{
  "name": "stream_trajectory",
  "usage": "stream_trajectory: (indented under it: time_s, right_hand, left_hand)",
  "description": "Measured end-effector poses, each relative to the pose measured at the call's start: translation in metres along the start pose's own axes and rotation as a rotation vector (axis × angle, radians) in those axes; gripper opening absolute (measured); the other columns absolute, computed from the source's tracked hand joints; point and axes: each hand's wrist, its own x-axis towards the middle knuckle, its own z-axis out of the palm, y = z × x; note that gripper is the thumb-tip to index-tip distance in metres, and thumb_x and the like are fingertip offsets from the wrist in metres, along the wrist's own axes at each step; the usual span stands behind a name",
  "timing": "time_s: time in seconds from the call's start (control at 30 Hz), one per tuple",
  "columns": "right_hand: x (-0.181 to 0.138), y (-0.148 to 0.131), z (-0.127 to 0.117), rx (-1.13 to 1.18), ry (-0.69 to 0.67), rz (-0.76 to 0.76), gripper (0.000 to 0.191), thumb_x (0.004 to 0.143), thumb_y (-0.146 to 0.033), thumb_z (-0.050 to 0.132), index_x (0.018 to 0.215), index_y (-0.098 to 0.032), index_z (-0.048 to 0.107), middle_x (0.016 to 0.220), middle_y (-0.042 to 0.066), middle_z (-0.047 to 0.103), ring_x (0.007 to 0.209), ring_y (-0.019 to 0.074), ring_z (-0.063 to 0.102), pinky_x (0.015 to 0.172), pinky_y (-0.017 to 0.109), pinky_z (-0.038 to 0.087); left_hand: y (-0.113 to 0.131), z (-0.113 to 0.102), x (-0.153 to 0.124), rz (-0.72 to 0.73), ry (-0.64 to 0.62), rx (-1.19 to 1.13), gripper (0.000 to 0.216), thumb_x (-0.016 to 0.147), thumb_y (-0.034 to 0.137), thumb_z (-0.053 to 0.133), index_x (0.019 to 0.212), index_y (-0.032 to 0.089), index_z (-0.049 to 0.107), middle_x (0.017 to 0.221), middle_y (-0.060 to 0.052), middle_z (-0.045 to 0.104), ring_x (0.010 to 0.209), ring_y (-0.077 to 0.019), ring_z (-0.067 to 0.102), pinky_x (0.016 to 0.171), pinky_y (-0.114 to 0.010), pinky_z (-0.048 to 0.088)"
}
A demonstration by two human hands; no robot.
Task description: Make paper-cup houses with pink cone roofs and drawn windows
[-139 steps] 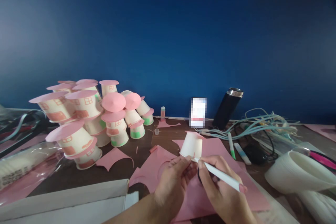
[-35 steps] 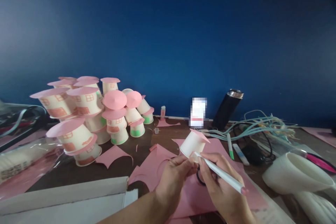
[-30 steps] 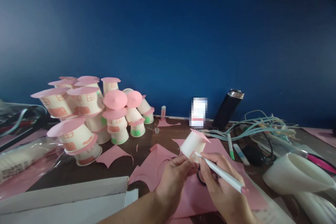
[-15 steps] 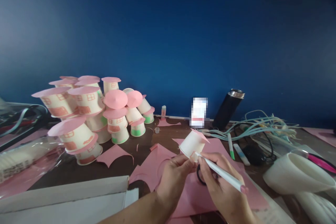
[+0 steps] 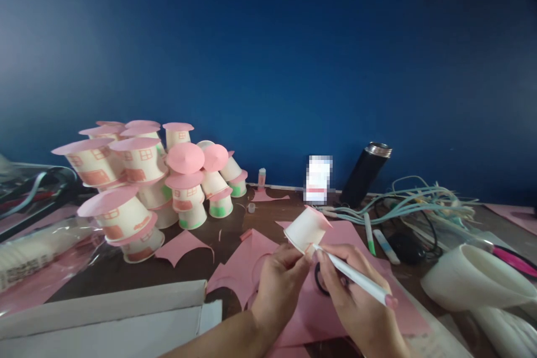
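My left hand (image 5: 280, 285) pinches the rim of a white paper cup (image 5: 305, 228), which is tilted and has a pink paper piece (image 5: 321, 215) on its upper end. In my right hand (image 5: 356, 285) is a white marker (image 5: 356, 277) with a pinkish end, its tip against the cup near the rim. A small reddish line shows on the cup beside the tip. Beneath both hands lie sheets of pink paper (image 5: 310, 313), with dark scissors handles (image 5: 322, 279) partly hidden by my right hand.
Stacked paper cups with pink roofs and drawn windows (image 5: 138, 162) stand at the left. A box (image 5: 104, 305) lies in front of them. Toward the right are a black bottle (image 5: 364, 176), tangled cables (image 5: 432, 201), a green-capped marker (image 5: 369, 234) and a white cylindrical object (image 5: 474, 277).
The cup has turned and tilted slightly in my left hand. A reddish mark now shows more clearly by the marker tip. My right hand keeps nearly the same place.
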Motion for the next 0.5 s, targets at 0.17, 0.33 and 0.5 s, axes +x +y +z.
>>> stream_trajectory:
  time_s: [0.17, 0.33, 0.5]
  right_hand:
    - [-0.0001, -0.0004, -0.0016, 0.0, 0.007, -0.013, 0.005, 0.092, -0.024, 0.06, 0.096, -0.023, 0.062, 0.079, 0.0, 0.067, 0.067, 0.0125, 0.065, 0.064, 0.022, 0.052]
    - [-0.0002, -0.0003, -0.0002, 0.002, -0.005, 0.0, 0.005, 0.093, -0.026, 0.059, 0.096, -0.023, 0.062, 0.077, -0.001, 0.066, 0.065, 0.0116, 0.064, 0.064, 0.021, 0.052]
    - [0.0, -0.003, -0.0029, 0.024, 0.045, -0.011, 0.005, 0.092, -0.022, 0.06, 0.095, -0.022, 0.063, 0.079, -0.001, 0.066, 0.068, 0.011, 0.065, 0.066, 0.02, 0.051]
  left_hand:
    - [-0.0026, 0.0014, 0.0005, 0.037, 0.019, 0.035, 0.027, 0.079, 0.034, 0.065, 0.06, 0.017, 0.071, 0.075, -0.005, 0.061, 0.077, -0.0211, 0.054, 0.07, -0.029, 0.04]
    - [-0.0012, 0.0007, -0.0005, 0.035, 0.025, 0.015, 0.026, 0.079, 0.033, 0.067, 0.06, 0.017, 0.072, 0.078, -0.006, 0.063, 0.079, -0.021, 0.055, 0.071, -0.029, 0.041]
    - [-0.0031, 0.0011, -0.0014, -0.178, -0.027, -0.345, 0.02, 0.076, 0.032, 0.072, 0.064, 0.016, 0.071, 0.073, -0.004, 0.064, 0.079, -0.0184, 0.056, 0.079, -0.029, 0.045]
